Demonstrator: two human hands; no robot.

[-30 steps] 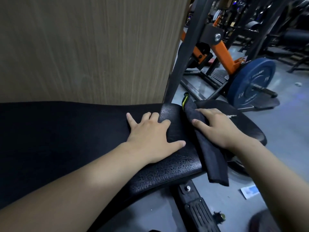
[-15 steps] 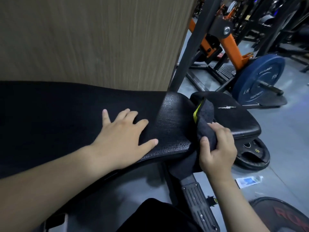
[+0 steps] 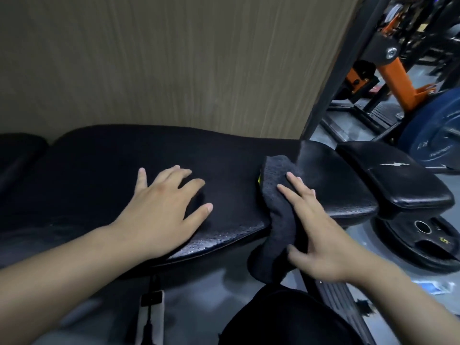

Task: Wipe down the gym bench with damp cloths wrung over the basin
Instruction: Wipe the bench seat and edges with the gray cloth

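Note:
The black padded gym bench (image 3: 99,165) runs across the view, with its separate seat pad (image 3: 398,180) at the right. A dark grey cloth (image 3: 276,195) with a small yellow tag is draped over the front edge of the long pad near its right end. My right hand (image 3: 318,230) presses on the cloth, fingers stretched over the top and thumb against the hanging part. My left hand (image 3: 161,207) lies flat on the pad with fingers spread and holds nothing. No basin is in view.
A wood-grain wall panel (image 3: 174,58) stands right behind the bench. A black upright post (image 3: 341,63), an orange machine frame (image 3: 403,78) and a blue weight plate (image 3: 433,135) are at the right. A black plate (image 3: 423,240) lies on the floor beneath the seat pad.
My right hand has gone from bunching the cloth at the pad's front edge to pressing it with fingers stretched over the top. The view has swung left, and my left hand stays flat.

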